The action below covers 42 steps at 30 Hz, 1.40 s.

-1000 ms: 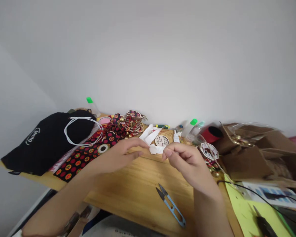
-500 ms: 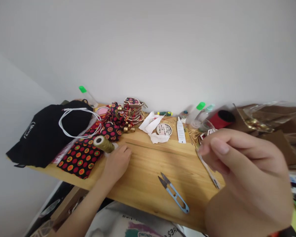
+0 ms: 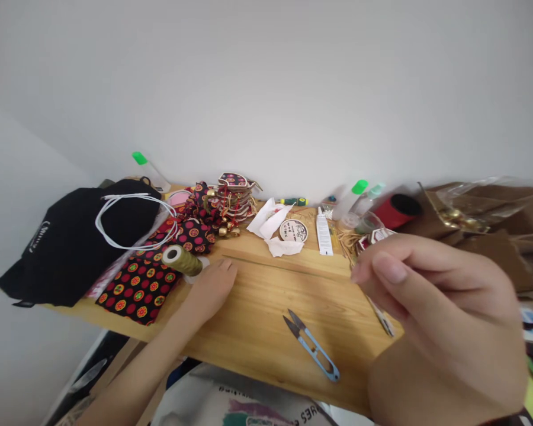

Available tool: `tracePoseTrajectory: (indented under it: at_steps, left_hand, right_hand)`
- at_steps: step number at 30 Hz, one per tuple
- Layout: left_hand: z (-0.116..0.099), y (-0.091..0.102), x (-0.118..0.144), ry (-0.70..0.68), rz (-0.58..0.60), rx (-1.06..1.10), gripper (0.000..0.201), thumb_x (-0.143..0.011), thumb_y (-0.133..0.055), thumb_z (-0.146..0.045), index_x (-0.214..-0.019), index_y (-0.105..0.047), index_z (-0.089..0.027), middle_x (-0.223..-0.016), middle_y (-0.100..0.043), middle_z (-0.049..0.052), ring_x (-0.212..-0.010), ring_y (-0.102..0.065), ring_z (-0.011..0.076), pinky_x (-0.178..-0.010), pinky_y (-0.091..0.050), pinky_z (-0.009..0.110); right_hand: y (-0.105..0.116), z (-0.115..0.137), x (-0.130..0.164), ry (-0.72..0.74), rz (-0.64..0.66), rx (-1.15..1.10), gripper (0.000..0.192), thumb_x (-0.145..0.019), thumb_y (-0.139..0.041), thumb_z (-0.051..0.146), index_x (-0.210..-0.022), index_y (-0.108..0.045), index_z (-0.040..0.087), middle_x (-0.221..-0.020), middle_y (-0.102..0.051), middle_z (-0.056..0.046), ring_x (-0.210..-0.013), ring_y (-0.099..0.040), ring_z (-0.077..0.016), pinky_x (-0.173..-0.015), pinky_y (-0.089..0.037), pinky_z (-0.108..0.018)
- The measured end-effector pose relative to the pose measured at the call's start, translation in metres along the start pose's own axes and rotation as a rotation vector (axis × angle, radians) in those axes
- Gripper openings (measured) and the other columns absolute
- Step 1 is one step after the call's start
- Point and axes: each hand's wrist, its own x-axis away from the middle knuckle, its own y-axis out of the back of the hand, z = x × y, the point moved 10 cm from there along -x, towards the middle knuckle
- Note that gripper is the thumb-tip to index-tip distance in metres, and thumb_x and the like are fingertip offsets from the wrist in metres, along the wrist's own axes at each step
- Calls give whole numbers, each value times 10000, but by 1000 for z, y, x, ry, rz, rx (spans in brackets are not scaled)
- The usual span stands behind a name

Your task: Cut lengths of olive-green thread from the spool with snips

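My left hand (image 3: pixel 215 287) rests on the wooden table beside the upright spool of olive-green thread (image 3: pixel 187 261), its fingers curled down. What lies under those fingers is hidden. A thin olive thread (image 3: pixel 284 267) stretches across the table from near that hand toward my right fingertips. Raised close to the camera, my right hand (image 3: pixel 444 307) is closed in a pinch at the thread's end, where the strand is barely visible. Between the hands, near the front edge, lies a pair of blue-handled thread snips (image 3: pixel 313 346), blades pointing away and apart.
Dotted fabric (image 3: pixel 137 290), a black bag (image 3: pixel 80 242) and a coiled white cord (image 3: pixel 98 228) lie left. Behind are stacked fabric pieces with bells (image 3: pixel 234 198), a round labelled disc (image 3: pixel 293 231) and a white tube (image 3: pixel 324 234). Brown paper bags (image 3: pixel 493 213) stand right.
The view has shifted slightly, so things on the left appear a little further left. Both hands keep nearly the same pose, and the snips have not moved on the table.
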Motion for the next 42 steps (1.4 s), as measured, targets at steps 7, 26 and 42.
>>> tracePoseTrajectory:
  at_steps: [7, 26, 42]
  left_hand:
    - [10, -1, -2, 39, -49, 127, 295, -851, -268, -97, -796, -554, -139, -859, -560, 105, -789, -524, 214, -695, -404, 346]
    - [-21, 71, 34, 39, 15, 1960, 226, -751, -642, -314, -651, -519, -153, -539, -520, -36, -530, -494, 67, -546, -393, 189]
    - [-37, 117, 34, -43, -185, 2139, 98, -740, -651, -244, -764, -570, -193, -503, -510, -58, -477, -479, 54, -470, -372, 166]
  right_hand:
    - [-5, 2, -5, 7, 35, 26, 223, -861, -542, 338, -705, -660, 229, -415, -330, 48, -390, -287, -81, -397, -262, -254]
    - [-71, -21, -9, -24, 400, 181, 225, -877, -475, 324, -759, -603, 181, -559, -486, 27, -495, -402, -74, -422, -280, -195]
    - [-72, -18, -8, -72, 391, -2, 218, -755, -626, 186, -970, -650, 215, -932, -669, -29, -829, -593, -145, -713, -492, -287]
